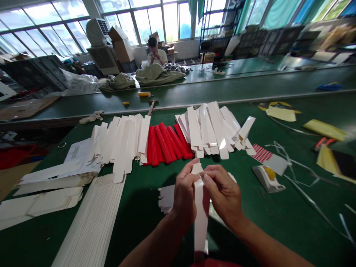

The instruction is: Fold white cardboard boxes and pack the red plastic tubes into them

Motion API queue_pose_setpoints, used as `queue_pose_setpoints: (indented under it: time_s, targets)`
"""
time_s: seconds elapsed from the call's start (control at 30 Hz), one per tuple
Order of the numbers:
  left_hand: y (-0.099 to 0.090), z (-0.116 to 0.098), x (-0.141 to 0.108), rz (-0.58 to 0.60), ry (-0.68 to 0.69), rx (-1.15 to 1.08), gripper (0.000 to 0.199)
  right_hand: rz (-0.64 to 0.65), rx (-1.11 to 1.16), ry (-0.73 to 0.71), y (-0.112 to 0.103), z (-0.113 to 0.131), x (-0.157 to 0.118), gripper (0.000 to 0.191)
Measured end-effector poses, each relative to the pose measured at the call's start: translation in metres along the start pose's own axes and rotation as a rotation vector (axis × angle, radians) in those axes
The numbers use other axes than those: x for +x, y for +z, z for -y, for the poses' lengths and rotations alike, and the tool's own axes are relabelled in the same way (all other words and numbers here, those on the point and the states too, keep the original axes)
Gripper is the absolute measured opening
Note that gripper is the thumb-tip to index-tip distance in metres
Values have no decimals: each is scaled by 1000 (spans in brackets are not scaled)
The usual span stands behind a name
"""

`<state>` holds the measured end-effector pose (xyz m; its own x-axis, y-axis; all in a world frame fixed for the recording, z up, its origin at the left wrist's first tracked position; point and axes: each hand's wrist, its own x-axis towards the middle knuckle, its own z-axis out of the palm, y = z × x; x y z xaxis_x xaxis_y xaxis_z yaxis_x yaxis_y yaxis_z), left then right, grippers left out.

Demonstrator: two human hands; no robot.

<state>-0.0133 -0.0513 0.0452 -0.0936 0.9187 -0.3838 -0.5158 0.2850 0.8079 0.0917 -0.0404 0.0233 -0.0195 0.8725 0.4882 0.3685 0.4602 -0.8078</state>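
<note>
A white card blank (201,218) is hanging lengthwise between the person's hands, its long strip reaching down toward their body and its tabbed top end held up over the bench. The left hand (185,194) and right hand (222,194) are together, both clamping that top end between thumbs and fingers. Another piece of white card (166,198) is lying just beside the left hand on the green bench (280,226).

To the left, a long stack of flat blanks (91,222) is lying near the bench edge, with more flat card (55,178) beyond it. Ahead of the hands, a row of folded white sleeves (119,144) is standing on edge beside a bundle of red ribbed strips (164,142), and a second white group (213,128) is fanning out on the bundle's far side. To the right, a sheet of red dots (261,154) and a white-and-yellow holder (267,178) are resting near scattered yellow card (280,113).

Farther off, across a second green bench (222,89), a co-worker (157,53) is sitting behind green sacks (157,75), with tall windows (141,22) behind.
</note>
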Motion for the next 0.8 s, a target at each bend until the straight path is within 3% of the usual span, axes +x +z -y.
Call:
queue_pose_setpoints:
  time_s: [0.07,0.17,0.27,0.37,0.43,0.53,0.63,0.73,0.8]
  targets:
    - [3,-6,1,5,-22,-44,44,89,34,117,-1,2,6,17]
    - [6,-8,7,-28,-17,-54,32,233,166,388,-3,4,16,2]
    - [8,0,16,-95,15,-39,26,328,300,505,-3,3,23,20]
    - [5,17,18,-194,131,82,17,279,198,411,-1,0,22,15]
    - [-1,32,12,-225,295,292,18,180,122,337,0,-5,18,12]
    - [-17,56,-4,-101,581,648,41,115,104,276,-2,-10,14,15]
    - [-29,73,-14,24,682,794,64,247,158,229,-12,-11,18,21]
    - [-29,78,-11,-40,714,778,74,497,187,138,-27,-7,31,23]
    - [-24,75,-7,-121,807,799,73,623,197,138,-38,-2,43,26]
